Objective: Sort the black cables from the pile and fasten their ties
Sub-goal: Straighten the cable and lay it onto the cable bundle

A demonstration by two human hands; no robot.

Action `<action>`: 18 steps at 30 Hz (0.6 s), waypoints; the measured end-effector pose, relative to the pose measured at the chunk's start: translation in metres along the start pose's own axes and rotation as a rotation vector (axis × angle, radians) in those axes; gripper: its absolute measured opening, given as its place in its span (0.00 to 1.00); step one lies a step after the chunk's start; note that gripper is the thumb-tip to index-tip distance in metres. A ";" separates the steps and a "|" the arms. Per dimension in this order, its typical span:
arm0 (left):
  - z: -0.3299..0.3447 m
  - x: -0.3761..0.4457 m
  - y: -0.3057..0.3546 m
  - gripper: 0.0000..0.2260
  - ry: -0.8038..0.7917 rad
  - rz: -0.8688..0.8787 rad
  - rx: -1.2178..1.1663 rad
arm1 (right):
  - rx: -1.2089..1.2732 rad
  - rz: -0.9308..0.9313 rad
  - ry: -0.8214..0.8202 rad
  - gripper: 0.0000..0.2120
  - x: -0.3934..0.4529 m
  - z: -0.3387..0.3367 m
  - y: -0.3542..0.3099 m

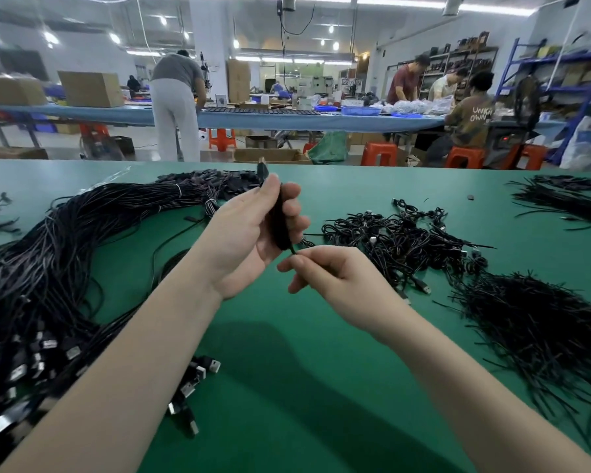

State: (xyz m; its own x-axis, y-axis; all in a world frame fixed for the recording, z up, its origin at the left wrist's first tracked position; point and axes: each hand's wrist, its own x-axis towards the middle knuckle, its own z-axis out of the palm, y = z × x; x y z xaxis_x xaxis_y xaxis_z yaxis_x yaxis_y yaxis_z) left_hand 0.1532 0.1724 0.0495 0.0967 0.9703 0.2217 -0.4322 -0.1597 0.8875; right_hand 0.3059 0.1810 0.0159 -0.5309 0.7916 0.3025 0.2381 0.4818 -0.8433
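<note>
**Mid-task: one cable being tied, big pile left**

Left hand [253, 230] fingers clamped round a coiled black cable [278, 221] held above the green counter [287, 353]. Right hand [328, 271] pinches its tie [292, 250] at the coil's bottom. Tied coils [400, 233] heaped right; large untied pile [65, 268] left, loose ties [533, 322] far right. Judged: most work remains.

Coiled cable [277, 220] mostly hidden inside left hand [249, 230]; blurred plug tip shows above. Tie end vanishes into right hand [335, 278] fingers. Long cable pile [48, 268] cut by left edge. Tie heap [539, 329] cut right.
</note>
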 end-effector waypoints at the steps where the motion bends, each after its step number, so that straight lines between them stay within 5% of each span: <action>1: 0.000 -0.001 -0.001 0.12 -0.017 -0.021 0.000 | -0.038 0.034 -0.039 0.10 0.001 -0.005 0.001; 9: 0.004 -0.002 -0.009 0.09 -0.152 -0.171 -0.062 | 0.270 0.255 -0.036 0.08 0.005 -0.024 0.001; 14: 0.013 -0.005 -0.012 0.11 -0.098 -0.125 0.123 | 0.363 0.242 0.051 0.07 0.005 -0.016 0.007; 18: 0.012 -0.005 -0.012 0.13 0.025 -0.038 0.509 | 0.373 0.227 0.144 0.07 0.009 -0.011 0.013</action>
State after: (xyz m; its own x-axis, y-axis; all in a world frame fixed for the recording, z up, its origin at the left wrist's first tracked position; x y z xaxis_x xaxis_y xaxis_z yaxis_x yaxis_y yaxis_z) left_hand 0.1692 0.1677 0.0425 0.0796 0.9802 0.1813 0.0635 -0.1865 0.9804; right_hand 0.3137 0.1984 0.0122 -0.3743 0.9185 0.1276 0.0122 0.1425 -0.9897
